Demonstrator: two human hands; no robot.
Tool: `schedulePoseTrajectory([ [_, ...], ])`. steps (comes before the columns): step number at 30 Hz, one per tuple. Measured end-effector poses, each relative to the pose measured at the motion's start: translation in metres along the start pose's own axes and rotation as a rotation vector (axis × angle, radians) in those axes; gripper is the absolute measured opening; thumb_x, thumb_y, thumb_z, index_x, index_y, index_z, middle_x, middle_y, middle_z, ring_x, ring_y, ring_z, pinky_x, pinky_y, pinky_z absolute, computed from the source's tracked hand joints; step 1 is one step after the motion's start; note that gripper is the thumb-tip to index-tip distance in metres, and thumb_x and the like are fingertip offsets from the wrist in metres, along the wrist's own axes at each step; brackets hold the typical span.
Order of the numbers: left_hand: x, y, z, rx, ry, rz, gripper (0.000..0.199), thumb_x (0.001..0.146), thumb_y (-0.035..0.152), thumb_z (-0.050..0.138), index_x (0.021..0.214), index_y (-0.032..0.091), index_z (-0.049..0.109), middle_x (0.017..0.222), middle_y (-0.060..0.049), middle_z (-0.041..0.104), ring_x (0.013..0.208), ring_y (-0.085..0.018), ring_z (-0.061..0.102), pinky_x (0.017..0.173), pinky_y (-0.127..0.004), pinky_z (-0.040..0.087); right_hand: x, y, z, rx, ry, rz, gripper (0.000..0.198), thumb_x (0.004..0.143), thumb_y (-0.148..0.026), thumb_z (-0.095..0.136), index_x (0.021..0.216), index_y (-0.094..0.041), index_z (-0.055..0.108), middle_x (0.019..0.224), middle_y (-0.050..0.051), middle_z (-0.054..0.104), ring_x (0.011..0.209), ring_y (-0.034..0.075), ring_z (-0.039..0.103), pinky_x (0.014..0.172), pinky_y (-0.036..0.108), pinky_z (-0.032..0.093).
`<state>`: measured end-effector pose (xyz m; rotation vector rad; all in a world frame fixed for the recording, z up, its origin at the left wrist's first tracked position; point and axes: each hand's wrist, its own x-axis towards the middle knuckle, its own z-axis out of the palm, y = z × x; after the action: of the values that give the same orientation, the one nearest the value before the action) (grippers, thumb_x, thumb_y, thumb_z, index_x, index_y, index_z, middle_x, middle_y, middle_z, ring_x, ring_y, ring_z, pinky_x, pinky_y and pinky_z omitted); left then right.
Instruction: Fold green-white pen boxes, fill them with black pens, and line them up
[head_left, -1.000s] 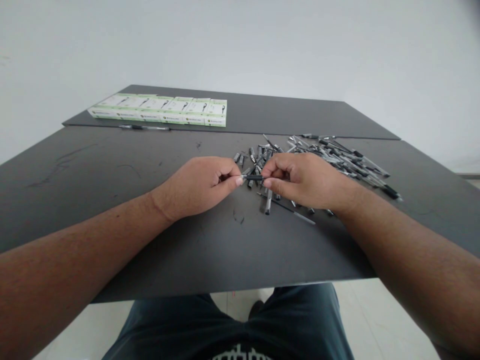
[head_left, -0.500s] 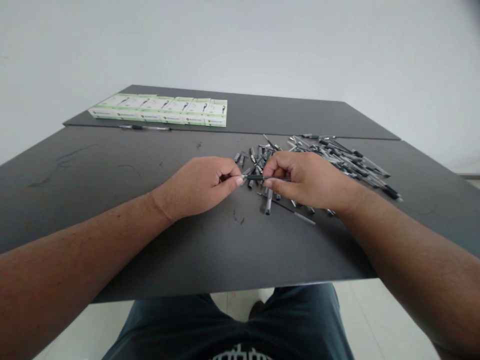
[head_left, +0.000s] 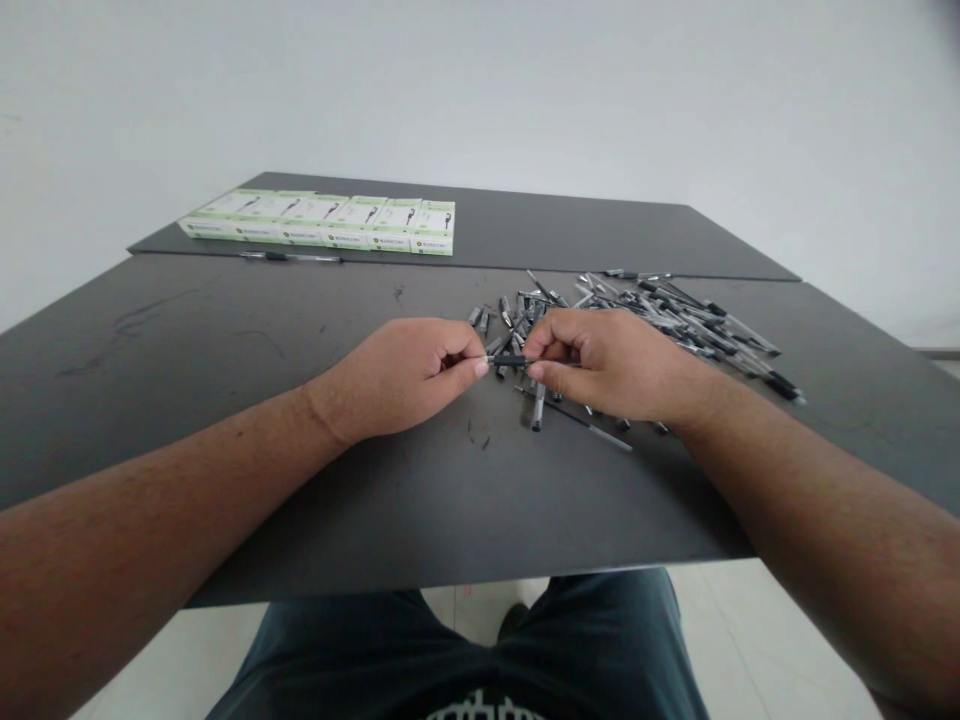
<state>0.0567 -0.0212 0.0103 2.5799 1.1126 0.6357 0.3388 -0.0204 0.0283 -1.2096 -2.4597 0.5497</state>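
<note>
Both hands pinch one pen point(head_left: 511, 360) held level above the table, its black grip section showing between them. The thumb and forefinger of my left hand point(head_left: 420, 375) close on the pen's left tip. Further along, my right hand point(head_left: 611, 360) grips the other side, and its fingers hide part of the barrel. Under and behind the right hand lie loose pen caps point(head_left: 538, 405) and other small pen parts. A thin ink refill point(head_left: 592, 430) rests on the table just in front of that hand.
A heap of clear pens with black grips point(head_left: 712, 325) spreads to the right. Green and white boxes point(head_left: 352, 220) stand in a row at the back left. One pen point(head_left: 292, 258) lies before them. The table's front edge point(head_left: 465, 585) is close to my legs.
Both hands keep their pinch on the pen. The fingers have shifted only slightly, with the left fingertips a little further right; the heap and boxes look the same.
</note>
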Motion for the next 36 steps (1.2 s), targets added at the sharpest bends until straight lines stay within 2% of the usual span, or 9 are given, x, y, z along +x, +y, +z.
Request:
schedulePoseTrajectory([
  [6,-0.0001,-0.0017,0.0018,-0.012,0.004,-0.003,0.028,0.105,0.039,0.059,0.089,0.021,0.074,0.076,-0.001,0.07,0.069,-0.019,0.062,0.069,-0.033,0.037,0.0008,-0.0006,-0.0023,-0.049,-0.028,-0.089,0.022,0.104,-0.035,0.063,0.097,-0.022,0.079,0.073,-0.002,0.072,0.064,0.016,0.061,0.069,0.031,0.04],
  [12,-0.0004,-0.0014,0.0023,-0.006,0.005,-0.012,0.027,0.105,0.038,0.058,0.089,0.021,0.073,0.076,-0.001,0.07,0.069,-0.019,0.062,0.07,-0.033,0.038,0.0009,0.0001,-0.0013,0.0,-0.014,0.008,0.018,0.1,-0.038,0.071,0.106,-0.023,0.079,0.076,-0.002,0.074,0.065,0.016,0.063,0.066,0.03,0.039],
  [17,-0.0008,-0.0011,0.0008,-0.003,-0.006,-0.015,0.027,0.105,0.039,0.058,0.09,0.022,0.073,0.078,-0.001,0.071,0.07,-0.019,0.062,0.072,-0.033,0.038,0.0011,-0.0015,-0.0031,-0.064,-0.034,-0.104,0.023,0.106,-0.034,0.061,0.095,-0.022,0.078,0.075,0.0,0.073,0.066,0.017,0.061,0.07,0.031,0.039],
  [21,-0.0012,-0.0006,0.0,0.006,-0.008,-0.024,0.027,0.104,0.04,0.058,0.089,0.022,0.072,0.078,-0.001,0.07,0.069,-0.019,0.061,0.072,-0.033,0.039,0.0001,-0.0009,-0.0021,0.004,-0.017,-0.009,0.018,0.101,-0.037,0.071,0.109,-0.023,0.079,0.075,-0.002,0.074,0.064,0.017,0.062,0.066,0.031,0.038],
  [23,-0.0012,-0.0005,0.0,0.005,-0.007,-0.018,0.028,0.105,0.039,0.057,0.089,0.022,0.072,0.077,-0.001,0.07,0.069,-0.019,0.061,0.072,-0.033,0.039,0.0,-0.0004,-0.0019,-0.003,-0.018,-0.004,0.018,0.101,-0.038,0.071,0.108,-0.023,0.079,0.075,-0.002,0.074,0.064,0.016,0.062,0.066,0.031,0.038],
  [27,-0.0008,-0.0009,0.0005,0.003,-0.004,0.002,0.028,0.106,0.039,0.058,0.089,0.022,0.072,0.078,-0.001,0.07,0.069,-0.019,0.061,0.071,-0.033,0.039,0.0008,-0.0002,-0.0027,-0.078,-0.036,-0.089,0.024,0.106,-0.037,0.062,0.096,-0.022,0.078,0.076,0.0,0.074,0.068,0.017,0.063,0.069,0.031,0.039],
  [32,-0.0009,-0.0016,0.0012,0.012,0.015,0.008,0.027,0.105,0.038,0.058,0.088,0.022,0.072,0.076,0.0,0.069,0.068,-0.018,0.06,0.069,-0.033,0.037,0.0007,0.0002,-0.0018,-0.014,-0.024,-0.001,0.018,0.102,-0.038,0.071,0.109,-0.024,0.08,0.076,-0.002,0.075,0.065,0.017,0.063,0.066,0.03,0.039],
  [36,-0.0007,-0.0028,0.0016,0.016,0.007,0.017,0.028,0.106,0.038,0.058,0.088,0.022,0.072,0.076,0.0,0.069,0.068,-0.018,0.061,0.069,-0.033,0.037,0.001,0.0,-0.0028,-0.071,-0.03,-0.088,0.021,0.106,-0.037,0.064,0.097,-0.023,0.078,0.076,0.0,0.073,0.067,0.017,0.062,0.069,0.031,0.039],
])
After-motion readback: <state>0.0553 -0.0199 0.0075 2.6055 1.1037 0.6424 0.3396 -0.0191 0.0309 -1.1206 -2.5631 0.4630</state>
